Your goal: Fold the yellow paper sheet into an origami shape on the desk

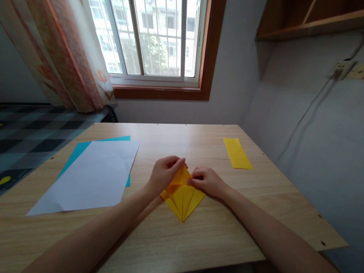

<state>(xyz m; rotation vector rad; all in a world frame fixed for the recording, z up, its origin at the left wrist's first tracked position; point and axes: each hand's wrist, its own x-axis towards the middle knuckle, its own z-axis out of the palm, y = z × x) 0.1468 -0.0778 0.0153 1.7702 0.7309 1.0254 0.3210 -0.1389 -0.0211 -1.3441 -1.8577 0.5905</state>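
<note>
A yellow sheet of folded paper [182, 197] lies on the wooden table with one corner toward me. Creases fan out from that near corner. My left hand [165, 170] pinches the paper's far corner between thumb and curled fingers. On its right edge, my right hand [207, 180] is closed, thumb and forefinger gripping the paper. The part of the sheet under both hands is hidden.
A white sheet [93, 178] overlaps a blue sheet [78, 154] on the table's left side. A yellow paper strip [237, 154] lies at the far right of the table [181, 138]. Beyond are a window, a curtain [57, 31] and a checked bed [6, 142].
</note>
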